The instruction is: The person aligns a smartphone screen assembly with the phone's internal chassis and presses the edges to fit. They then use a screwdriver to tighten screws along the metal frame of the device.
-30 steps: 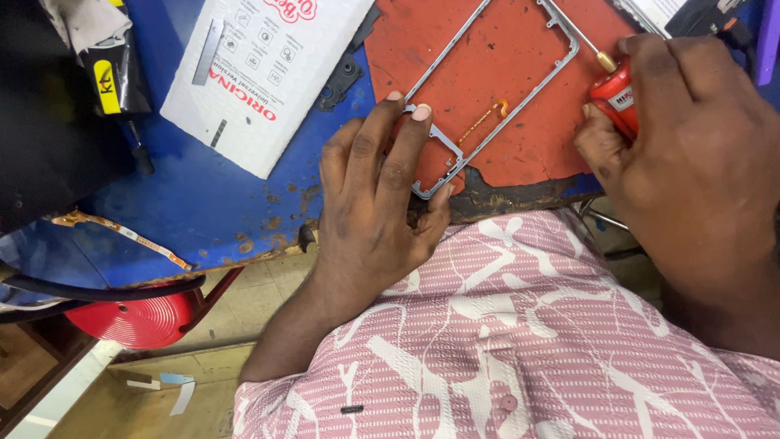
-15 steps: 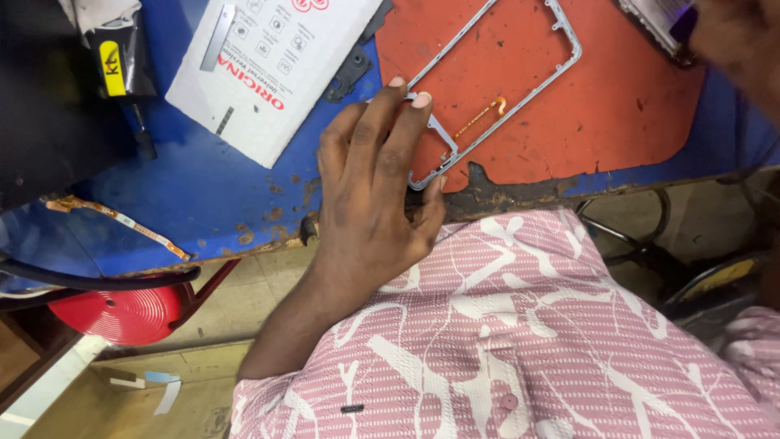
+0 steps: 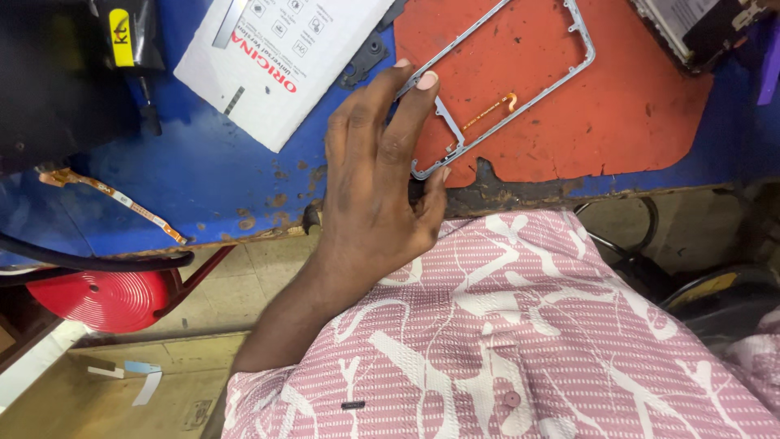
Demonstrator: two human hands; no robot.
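Observation:
My left hand (image 3: 378, 175) rests on the near corner of a thin grey metal phone frame (image 3: 561, 81), fingers on its left edge and thumb at its lower corner, pinning it to the worn orange mat (image 3: 642, 114). A small orange flex cable (image 3: 491, 110) lies inside the frame. My right hand is out of the picture.
A white printed box (image 3: 276, 57) lies on the blue bench (image 3: 219, 179) to the left. An orange ribbon cable (image 3: 114, 199) sits near the bench's front edge. A dark phone part (image 3: 695, 28) lies at the top right. Below are a red stool (image 3: 106, 297) and a black cable (image 3: 81, 262).
My right hand with the red-handled tool has left the frame's right side and gone out of view. My left hand stays on the metal frame.

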